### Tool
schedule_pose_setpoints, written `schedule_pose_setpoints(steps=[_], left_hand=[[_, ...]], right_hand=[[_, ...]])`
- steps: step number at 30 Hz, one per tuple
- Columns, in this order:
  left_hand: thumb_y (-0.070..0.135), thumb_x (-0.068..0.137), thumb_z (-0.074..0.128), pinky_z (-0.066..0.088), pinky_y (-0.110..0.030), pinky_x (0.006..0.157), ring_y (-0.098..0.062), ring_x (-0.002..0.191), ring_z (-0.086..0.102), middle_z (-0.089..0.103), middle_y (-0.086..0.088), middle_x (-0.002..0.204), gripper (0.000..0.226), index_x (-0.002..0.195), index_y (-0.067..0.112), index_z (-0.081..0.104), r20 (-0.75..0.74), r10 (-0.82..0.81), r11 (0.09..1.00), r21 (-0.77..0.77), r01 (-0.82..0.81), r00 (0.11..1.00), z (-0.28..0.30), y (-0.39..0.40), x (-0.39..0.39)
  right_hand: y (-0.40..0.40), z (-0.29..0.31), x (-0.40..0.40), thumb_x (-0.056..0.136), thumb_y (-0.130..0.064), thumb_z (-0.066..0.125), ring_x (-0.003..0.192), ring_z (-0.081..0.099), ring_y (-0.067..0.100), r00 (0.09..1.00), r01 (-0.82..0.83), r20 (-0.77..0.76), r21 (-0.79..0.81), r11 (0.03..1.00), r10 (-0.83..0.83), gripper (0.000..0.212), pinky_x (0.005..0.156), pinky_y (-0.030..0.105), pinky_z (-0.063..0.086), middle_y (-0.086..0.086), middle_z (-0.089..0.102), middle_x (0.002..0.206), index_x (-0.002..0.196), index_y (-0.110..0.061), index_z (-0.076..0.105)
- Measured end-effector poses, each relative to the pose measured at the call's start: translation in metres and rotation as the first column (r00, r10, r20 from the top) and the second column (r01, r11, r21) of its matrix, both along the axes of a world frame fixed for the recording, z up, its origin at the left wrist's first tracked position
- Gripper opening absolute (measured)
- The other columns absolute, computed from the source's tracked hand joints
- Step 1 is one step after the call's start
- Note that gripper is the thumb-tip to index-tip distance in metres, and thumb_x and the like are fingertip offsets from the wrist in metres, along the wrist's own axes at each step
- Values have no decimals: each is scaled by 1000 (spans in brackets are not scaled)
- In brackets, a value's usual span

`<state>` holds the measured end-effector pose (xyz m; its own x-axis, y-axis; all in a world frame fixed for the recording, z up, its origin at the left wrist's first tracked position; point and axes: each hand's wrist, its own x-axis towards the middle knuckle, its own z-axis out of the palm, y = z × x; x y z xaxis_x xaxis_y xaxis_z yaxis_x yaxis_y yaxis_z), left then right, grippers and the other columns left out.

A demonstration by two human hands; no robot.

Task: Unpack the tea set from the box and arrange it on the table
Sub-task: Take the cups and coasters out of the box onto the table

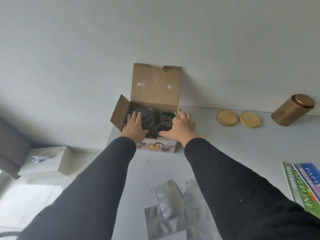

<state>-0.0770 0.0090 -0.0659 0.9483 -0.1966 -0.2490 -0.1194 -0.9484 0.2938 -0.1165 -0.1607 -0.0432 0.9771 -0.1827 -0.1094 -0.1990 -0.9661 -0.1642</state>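
Two hands reach into the open cardboard box [152,104], which sits on the pale table [155,168] against the wall.

1. Left hand [135,126]: I see it flat, fingers together and extended, palm down. It rests over the near left part of the box opening, with its fingertips on or just above the dark lid of the teapot [145,116]. It grips nothing that I can confirm.

2. Right hand [180,126]: I see it with fingers spread and thumb stretched toward the left hand. It lies over the near right corner of the box, above the glass cups [164,118]. The view here is soft, so I cannot tell whether it touches a cup or only the box rim.

3. Tea set: teapot and cups are all inside the box. The teapot sits under and beyond the left hand; the cups sit between the two hands and under the right fingers.

4. Box: the back flap stands upright beyond both hands. The side flap angles outward, left of the left hand.

5. Right of the right hand: two round wooden coasters [238,118] lie side by side, then a bronze tin [292,110] stands near the wall.

6. Near side, between the black sleeves [216,170]: silver foil packets [173,205] lie flat and overlapping.
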Motion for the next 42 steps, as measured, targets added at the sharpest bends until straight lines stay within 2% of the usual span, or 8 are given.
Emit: schedule_pose_setpoints(steps=[9, 18, 22, 26, 30, 34, 38, 42], left_hand=[[34, 100, 41, 10, -43, 119, -31, 148, -8, -12, -9, 160, 78, 152, 10, -11, 102, -43, 986, 167, 25, 994, -13, -3, -4], [25, 101, 39, 9, -44, 119, -30, 148, -9, -11, -7, 161, 72, 152, 12, -9, 72, -26, 996, 90, 19, 997, -9, -4, -4], [19, 101, 37, 9, -46, 119, -29, 149, -7, -3, -6, 161, 63, 153, 12, 2, 67, 18, 1000, 7, -19, 998, 0, -7, -5], [14, 100, 35, 10, -49, 119, -29, 149, -5, 3, -7, 161, 56, 152, 10, 13, 145, 25, 999, -31, -21, 989, 16, -25, -6], [9, 99, 33, 11, -49, 120, -31, 148, -2, 11, -9, 159, 49, 147, 5, 24, 214, 3, 989, -145, 29, 977, 29, -71, -7], [3, 94, 33, 11, -47, 119, -29, 149, -3, 12, -9, 159, 54, 148, 4, 24, 253, -38, 974, -206, 93, 967, 27, -141, -18], [-3, 91, 32, 7, -43, 121, -26, 149, -3, 10, -8, 160, 58, 148, 6, 24, 264, -90, 962, -227, 153, 960, 10, -216, -40], [0, 95, 31, 4, -41, 122, -25, 149, -7, 3, -6, 161, 60, 152, 8, 13, 147, -200, 963, -153, 222, 969, -24, -278, -64]], right_hand=[[18, -16, 16, 66, -72, 62, 141, 7, 38, 944, 193, -264, -40, 980, -196, 93, 108, 56, 22, 13, 20, 151, 137, -14, 44], [13, -5, 4, 62, -69, 66, 123, 39, 28, 981, 188, -49, -5, 982, -188, 95, 95, 42, 39, 7, 47, 132, 132, -10, 45], [4, 7, -6, 61, -56, 74, 108, 52, 27, 973, 175, 101, 249, 953, -205, 83, 81, 33, 47, 7, 56, 118, 123, -8, 47], [-18, 20, -15, 59, -44, 81, 88, 57, 22, 943, 120, 222, 466, 877, -247, 71, 64, 26, 43, 3, 57, 98, 109, -11, 43], [-58, 24, -26, 57, -41, 82, 90, 55, 20, 903, 104, 296, 553, 826, -312, 67, 71, 28, 49, 2, 53, 101, 104, -15, 42], [-116, 19, -46, 58, -32, 81, 104, 49, 16, 856, 108, 338, 623, 775, -391, 73, 87, 20, 42, 2, 46, 116, 119, -14, 45], [-186, 2, -68, 59, -33, 84, 103, 48, 16, 798, 183, 351, 632, 753, -489, 73, 85, 17, 37, 0, 40, 111, 120, -14, 46], [-251, -23, -83, 58, -45, 84, 99, 53, 20, 731, 296, 342, 621, 726, -591, 75, 83, 23, 43, 3, 51, 110, 114, -10, 49]])
